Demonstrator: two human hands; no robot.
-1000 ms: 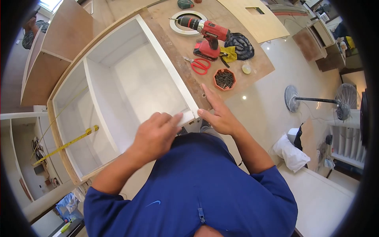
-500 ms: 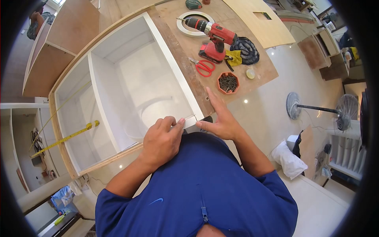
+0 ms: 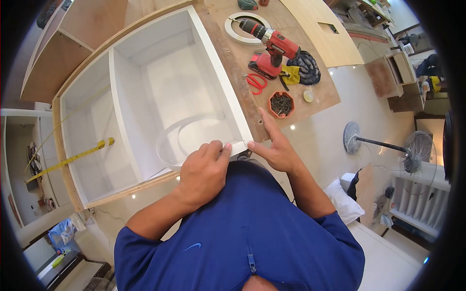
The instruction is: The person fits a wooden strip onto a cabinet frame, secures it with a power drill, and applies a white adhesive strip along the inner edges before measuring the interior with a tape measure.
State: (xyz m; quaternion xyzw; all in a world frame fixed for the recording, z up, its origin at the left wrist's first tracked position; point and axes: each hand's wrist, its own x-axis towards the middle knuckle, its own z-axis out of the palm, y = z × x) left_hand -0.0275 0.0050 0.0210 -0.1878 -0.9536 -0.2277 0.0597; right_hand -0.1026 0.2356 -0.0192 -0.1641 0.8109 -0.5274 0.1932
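A white cabinet frame [image 3: 221,72] lies on its back in front of me, its compartments facing up. A thin white edging strip [image 3: 162,140] curls in a loop inside the larger compartment and runs under my left hand [image 3: 206,165]. The fingers of that hand are bent, pinching the strip against the near edge, with the thumb along the top. At the near right corner, my right hand [image 3: 279,150] touches the strip's end with its thumb. Its other fingers stretch along the board's side, apart from the thumb.
A red cordless drill [image 3: 276,46], red-handled scissors [image 3: 257,83], an orange box of screws [image 3: 281,104] and a white ring [image 3: 233,31] lie on the brown board [image 3: 315,94]. An extended yellow tape measure [image 3: 73,159] crosses the smaller compartment. A fan [image 3: 412,155] stands right.
The view has shifted slightly, and the cabinet sits a little higher and further left in it. More of the strip's loop shows. Both hands stay at the near corner.
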